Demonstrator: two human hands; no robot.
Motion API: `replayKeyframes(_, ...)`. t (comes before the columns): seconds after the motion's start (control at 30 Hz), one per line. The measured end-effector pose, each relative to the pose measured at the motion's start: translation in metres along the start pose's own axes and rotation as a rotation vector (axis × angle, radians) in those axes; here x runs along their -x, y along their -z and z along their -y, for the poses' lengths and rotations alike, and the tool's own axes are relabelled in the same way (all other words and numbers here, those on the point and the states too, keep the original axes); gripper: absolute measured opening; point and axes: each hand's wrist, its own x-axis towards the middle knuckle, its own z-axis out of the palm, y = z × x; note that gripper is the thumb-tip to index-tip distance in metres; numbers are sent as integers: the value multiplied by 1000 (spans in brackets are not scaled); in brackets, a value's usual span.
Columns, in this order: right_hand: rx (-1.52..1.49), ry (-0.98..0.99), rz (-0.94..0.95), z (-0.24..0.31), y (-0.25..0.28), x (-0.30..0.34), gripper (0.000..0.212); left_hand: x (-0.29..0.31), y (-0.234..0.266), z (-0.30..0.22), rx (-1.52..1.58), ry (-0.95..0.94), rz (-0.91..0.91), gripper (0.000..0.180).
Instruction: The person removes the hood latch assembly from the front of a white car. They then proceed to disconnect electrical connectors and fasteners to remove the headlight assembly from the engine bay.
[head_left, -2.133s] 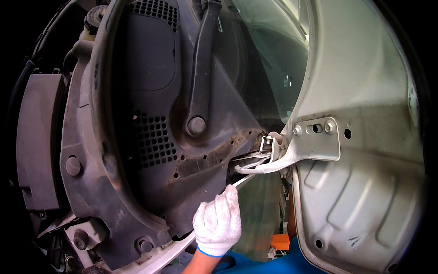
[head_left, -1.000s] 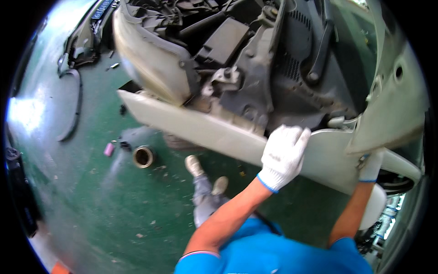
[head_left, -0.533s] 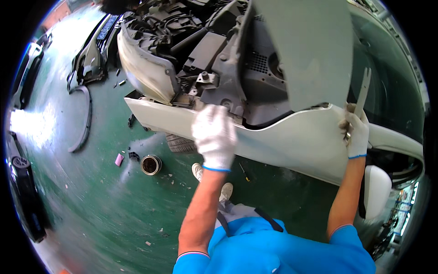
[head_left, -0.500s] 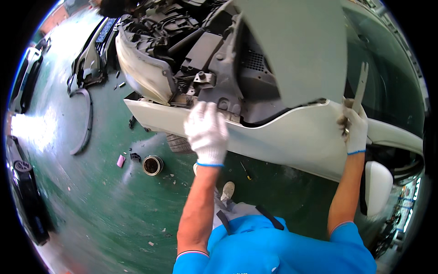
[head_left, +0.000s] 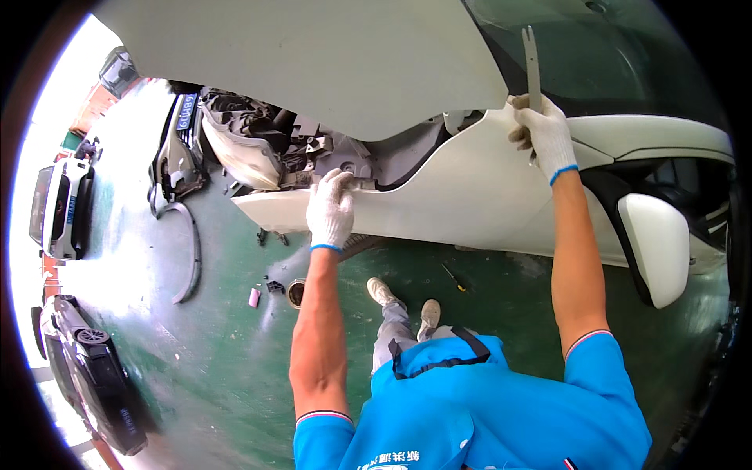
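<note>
My left hand [head_left: 330, 210], in a white knit glove, has its fingers curled over the upper edge of the white front fender [head_left: 470, 192], just behind the headlight [head_left: 243, 153]. A flat metal pry tool with a forked tip [head_left: 532, 66] stands up out of my gloved right hand [head_left: 544, 135], whose fingers are wrapped round it. That hand is beside the rear top corner of the fender, at the corner of the raised hood [head_left: 337, 63]. Part of what it holds is hidden by the glove.
The white side mirror [head_left: 656, 249] juts out at right. On the green floor lie a screwdriver [head_left: 454, 278], a can [head_left: 296, 293], a pink block [head_left: 254, 298] and a curved dark trim strip [head_left: 192, 251]. A removed bumper [head_left: 176, 157] rests past the car's front.
My left hand has come down onto the fender edge from a blurred reach. The view has shifted, and the hood now covers more of the engine bay. The pry tool remains in my right hand.
</note>
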Motion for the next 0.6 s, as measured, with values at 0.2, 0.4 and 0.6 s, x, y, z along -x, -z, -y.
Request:
replayKeyframes(0.2, -218, 74, -141, -13, 3, 48, 31, 102, 14, -60, 217, 137, 23, 23)
replayKeyframes(0.4, -378, 8, 414, -85, -52, 183, 37, 135, 30, -26, 572, 453, 242, 31)
replayKeyframes(0.6, -242, -452, 616, -82, -163, 245, 27, 77, 45, -23, 1056, 608, 494, 37)
